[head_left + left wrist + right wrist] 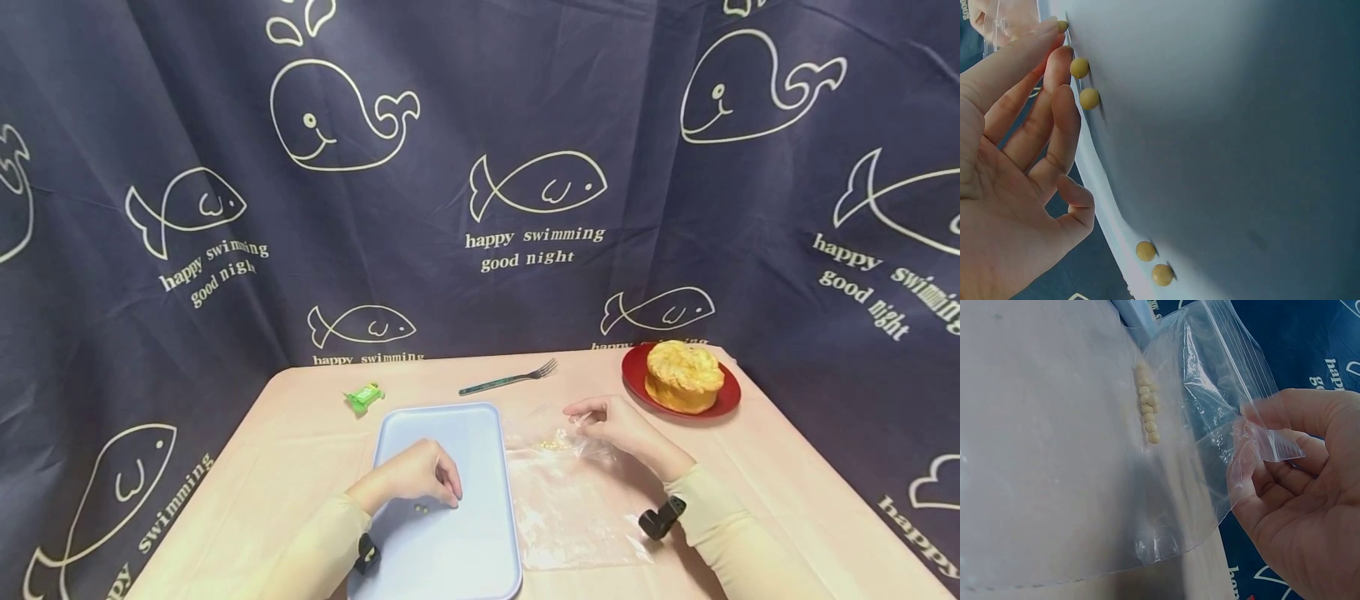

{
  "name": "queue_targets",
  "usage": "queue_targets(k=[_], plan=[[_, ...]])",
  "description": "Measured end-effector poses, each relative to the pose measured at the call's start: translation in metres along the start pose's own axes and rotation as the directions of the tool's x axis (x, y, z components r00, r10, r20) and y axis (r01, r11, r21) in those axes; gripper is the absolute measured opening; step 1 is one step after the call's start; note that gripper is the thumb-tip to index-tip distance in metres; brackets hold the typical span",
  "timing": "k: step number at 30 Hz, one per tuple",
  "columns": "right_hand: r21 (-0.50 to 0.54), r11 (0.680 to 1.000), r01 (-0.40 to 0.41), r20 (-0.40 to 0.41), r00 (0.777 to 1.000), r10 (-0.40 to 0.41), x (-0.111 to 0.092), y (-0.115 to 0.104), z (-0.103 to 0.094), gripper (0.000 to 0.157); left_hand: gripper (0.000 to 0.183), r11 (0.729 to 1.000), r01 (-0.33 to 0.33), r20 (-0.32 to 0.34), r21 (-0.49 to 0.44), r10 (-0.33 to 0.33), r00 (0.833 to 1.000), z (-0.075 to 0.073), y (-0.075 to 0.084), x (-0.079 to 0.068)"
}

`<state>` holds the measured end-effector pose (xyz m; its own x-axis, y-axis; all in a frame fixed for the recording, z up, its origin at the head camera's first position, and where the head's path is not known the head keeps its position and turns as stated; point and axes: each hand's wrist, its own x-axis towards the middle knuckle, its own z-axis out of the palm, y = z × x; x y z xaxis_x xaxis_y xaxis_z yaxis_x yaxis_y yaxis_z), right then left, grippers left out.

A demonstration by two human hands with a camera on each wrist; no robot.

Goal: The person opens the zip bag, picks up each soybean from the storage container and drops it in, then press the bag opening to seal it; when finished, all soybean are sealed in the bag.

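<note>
My left hand (pixel 422 473) is over the blue tray (pixel 480 442), thumb and forefinger pinching a small round yellow soybean (pixel 1062 27) close to the tray's surface. Two more soybeans (pixel 1089 98) lie beside its fingers, and another pair (pixel 1154 264) sits farther along the tray in the left wrist view. Right of the tray lies a clear zip bag (pixel 573 521) holding a row of soybeans (pixel 1149 409). My right hand (pixel 617 423) grips the bag near its zip strip (pixel 1225 344), thumb and forefinger on the plastic, lifting that end.
Behind the tray lie a green wrapped packet (pixel 365 397) and a fork with a dark patterned handle (pixel 491 386). A red plate (pixel 636 371) with a golden bread (pixel 684 379) stands at the back right of the pink-covered table. A dark curtain (pixel 450 275) hangs behind.
</note>
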<state>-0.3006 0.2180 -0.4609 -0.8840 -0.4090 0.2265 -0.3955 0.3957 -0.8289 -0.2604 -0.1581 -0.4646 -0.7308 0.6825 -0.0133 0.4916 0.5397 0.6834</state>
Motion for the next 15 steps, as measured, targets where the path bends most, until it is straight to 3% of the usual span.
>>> queue_targets(k=[9, 15], plan=[[0.005, 1.0, -0.007, 0.001, 1.0, 0.007, -0.002, -0.003, 0.002, 0.033, 0.014, 1.0, 0.003, 0.003, 0.015, -0.003, 1.0, 0.001, 0.003, -0.002], [0.022, 1.0, -0.002, -0.002, 1.0, 0.002, -0.001, -0.003, 0.0, 0.033, 0.01, 1.0, -0.014, -0.067, -0.008, 0.014, 0.998, -0.006, 0.005, 0.01]])
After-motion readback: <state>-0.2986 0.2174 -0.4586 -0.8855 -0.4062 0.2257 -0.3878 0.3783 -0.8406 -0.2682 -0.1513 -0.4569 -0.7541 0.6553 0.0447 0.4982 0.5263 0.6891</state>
